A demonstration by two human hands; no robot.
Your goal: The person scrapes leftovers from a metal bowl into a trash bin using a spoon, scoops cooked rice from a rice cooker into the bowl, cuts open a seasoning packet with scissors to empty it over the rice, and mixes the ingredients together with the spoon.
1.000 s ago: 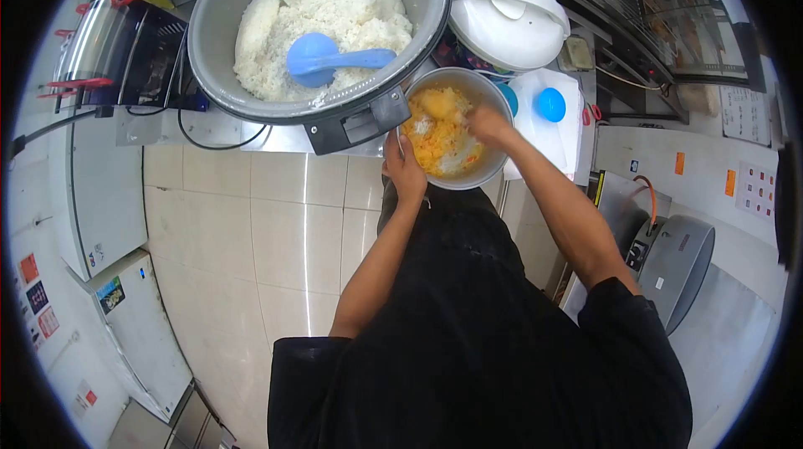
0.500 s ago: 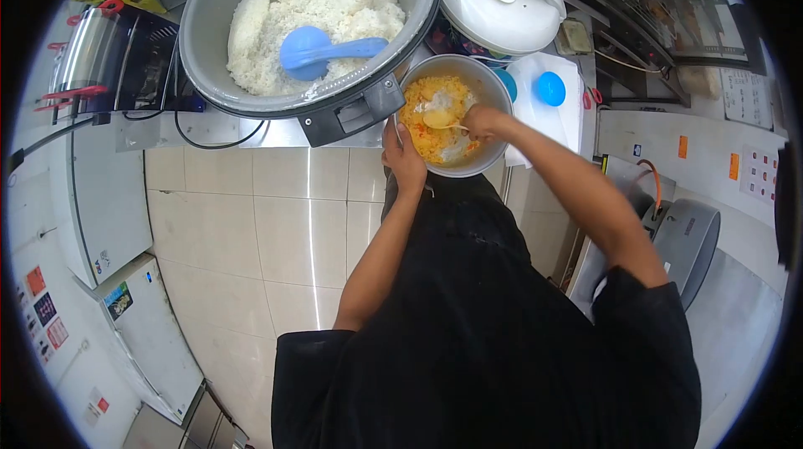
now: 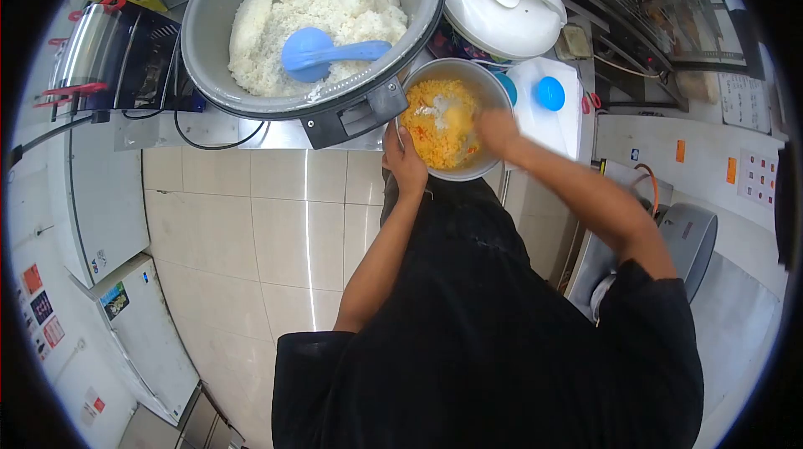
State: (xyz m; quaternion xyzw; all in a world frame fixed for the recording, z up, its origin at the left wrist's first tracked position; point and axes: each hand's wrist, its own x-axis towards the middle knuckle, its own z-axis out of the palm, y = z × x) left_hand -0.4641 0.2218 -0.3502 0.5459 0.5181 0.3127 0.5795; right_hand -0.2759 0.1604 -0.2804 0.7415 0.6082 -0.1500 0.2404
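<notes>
My left hand (image 3: pixel 405 163) grips the left rim of a metal bowl (image 3: pixel 495 91), thumb on the outer wall. Inside the bowl lies orange-yellow rice (image 3: pixel 435 141) with a white patch near its middle. My right hand (image 3: pixel 497 131), blurred by motion, is closed over the bowl's right side around the handle of a spoon (image 3: pixel 460 120), whose yellowish head is smeared over the rice. Up and to the left, a large grey pot (image 3: pixel 205 47) holds white rice (image 3: pixel 335 10), with a blue scoop (image 3: pixel 308 56) lying on it.
A white cooker lid (image 3: pixel 506 18) stands behind the bowl. On the right, a blue cup (image 3: pixel 549 93) rests on white paper (image 3: pixel 556 127), near red-handled scissors (image 3: pixel 590 102). A dark appliance (image 3: pixel 146 64) with red handles is at the left, and a black cable hangs beside the pot.
My right hand has swung about within the bowl with the spoon, now slightly further right than half a second ago. The rice has shifted and its white patch is smaller. My left hand keeps its hold.
</notes>
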